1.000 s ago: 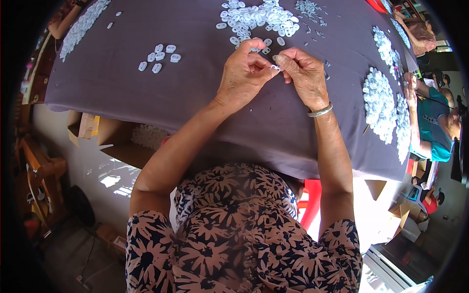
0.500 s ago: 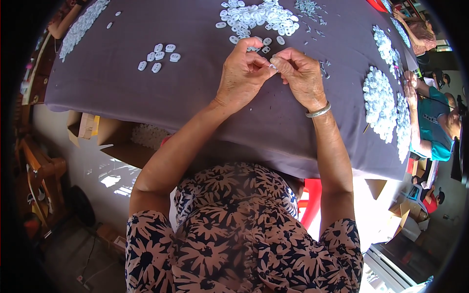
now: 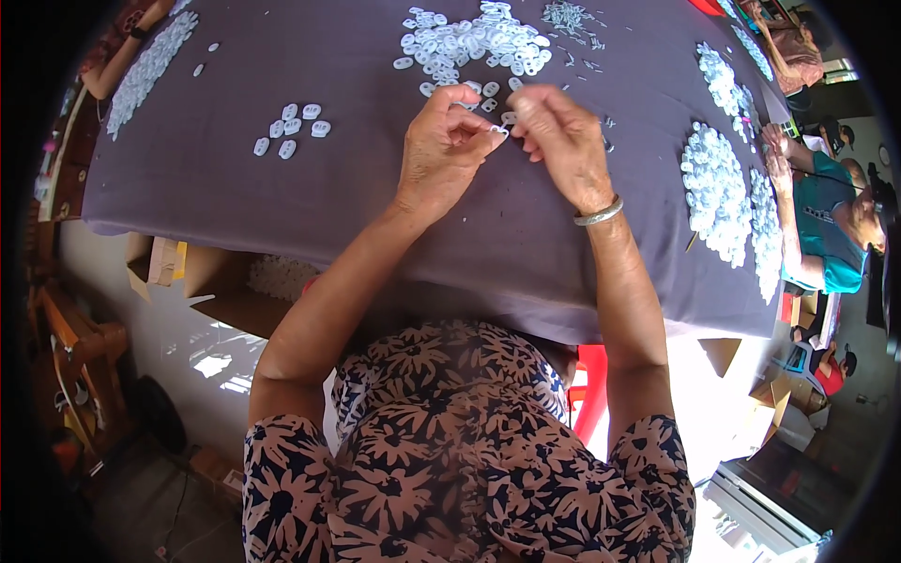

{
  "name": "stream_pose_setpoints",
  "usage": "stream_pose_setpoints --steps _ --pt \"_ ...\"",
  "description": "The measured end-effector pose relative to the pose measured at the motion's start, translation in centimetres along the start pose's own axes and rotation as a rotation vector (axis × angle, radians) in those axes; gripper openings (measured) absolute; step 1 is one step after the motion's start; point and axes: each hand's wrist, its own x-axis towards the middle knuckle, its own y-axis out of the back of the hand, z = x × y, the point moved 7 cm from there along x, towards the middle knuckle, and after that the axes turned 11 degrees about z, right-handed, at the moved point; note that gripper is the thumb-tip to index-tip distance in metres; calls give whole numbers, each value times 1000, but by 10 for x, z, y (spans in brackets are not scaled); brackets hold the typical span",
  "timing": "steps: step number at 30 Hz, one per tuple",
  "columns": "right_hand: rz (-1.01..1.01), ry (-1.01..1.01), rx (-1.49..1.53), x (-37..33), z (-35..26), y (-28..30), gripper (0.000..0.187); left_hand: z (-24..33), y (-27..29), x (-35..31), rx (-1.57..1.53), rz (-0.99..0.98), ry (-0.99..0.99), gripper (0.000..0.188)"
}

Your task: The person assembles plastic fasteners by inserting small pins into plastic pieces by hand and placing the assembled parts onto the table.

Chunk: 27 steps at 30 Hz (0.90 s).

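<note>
My left hand (image 3: 443, 145) is closed in a pinch above the dark cloth, gripping a small white oval plastic piece with holes (image 3: 500, 130) at its fingertips. Just to the right, my right hand (image 3: 563, 141) wears a silvery bangle and is apart from that piece. Its fingers are smeared by motion, so whatever they may hold cannot be made out. Beyond both hands lies a large pile of similar white oval pieces (image 3: 469, 42), a few of them close to my fingers. A small group of several pieces (image 3: 292, 126) lies to the left.
Small grey pin-like parts (image 3: 566, 16) are scattered at the far right of the pile. More white heaps lie at the left (image 3: 153, 70) and right (image 3: 715, 192) table edges. A person in a teal top (image 3: 826, 220) works at the right. An open cardboard box (image 3: 239, 314) stands below the table's front edge.
My right hand has drawn apart from my left, where their fingertips met before. The white piece stays in my left fingers. The whole view has shifted slightly.
</note>
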Motion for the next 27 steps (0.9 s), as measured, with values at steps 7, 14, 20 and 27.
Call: stream_pose_setpoints --steps 7,14,20,27 --pt "298 69 -33 22 16 68 11 7 9 1 -70 57 -12 31" --pt "139 268 -325 22 17 52 6 5 16 2 -144 109 7 29" --pt "109 288 -352 18 11 45 7 5 15 2 -110 99 12 27" --pt "-50 351 -388 7 1 23 10 4 14 2 -94 100 -5 27"
